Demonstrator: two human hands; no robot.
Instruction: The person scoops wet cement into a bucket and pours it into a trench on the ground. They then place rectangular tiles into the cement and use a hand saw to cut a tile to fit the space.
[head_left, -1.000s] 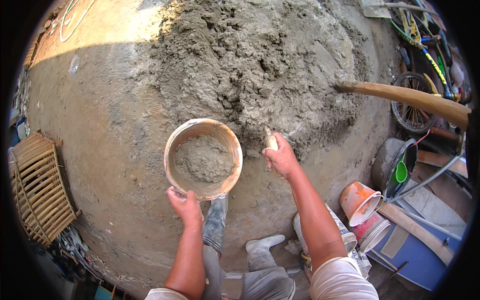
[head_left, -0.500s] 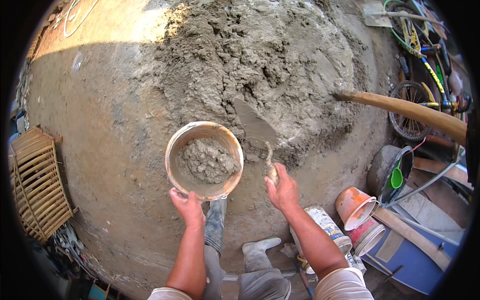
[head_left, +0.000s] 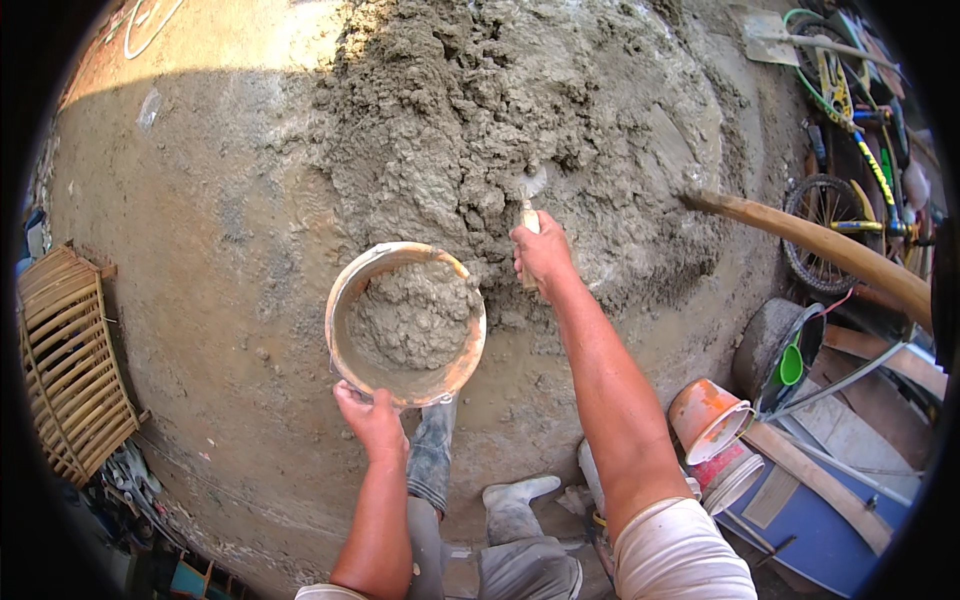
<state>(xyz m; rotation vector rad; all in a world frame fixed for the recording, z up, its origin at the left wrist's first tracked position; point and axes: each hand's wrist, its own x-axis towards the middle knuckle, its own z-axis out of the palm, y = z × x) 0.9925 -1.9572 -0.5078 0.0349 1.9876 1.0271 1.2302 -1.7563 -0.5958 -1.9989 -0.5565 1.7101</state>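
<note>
My left hand [head_left: 372, 415] grips the near rim of an orange bucket [head_left: 338, 300], which is tilted toward the pile. Lumpy grey mortar [head_left: 415, 318] partly fills the bucket. To its right, my right hand [head_left: 546, 250] is closed around the wooden handle of a trowel [head_left: 532, 184]. Most of the trowel's blade is buried in the large heap of wet mortar [head_left: 450, 130]; only a pale patch near the handle shows. My right arm reaches forward over the near edge of the heap.
A thick wooden handle [head_left: 820, 235] juts in from the right above the heap. Paint-stained buckets [head_left: 705, 415], a black tub [head_left: 765, 345] and boards [head_left: 825, 480] lie at the right. Bicycles [head_left: 825, 225] stand behind them. A slatted bamboo rack [head_left: 75, 365] is at the left.
My right hand has moved forward and slightly left, pushing the trowel from above the heap's near edge into the mortar. The bucket has stayed nearly in place in my left hand.
</note>
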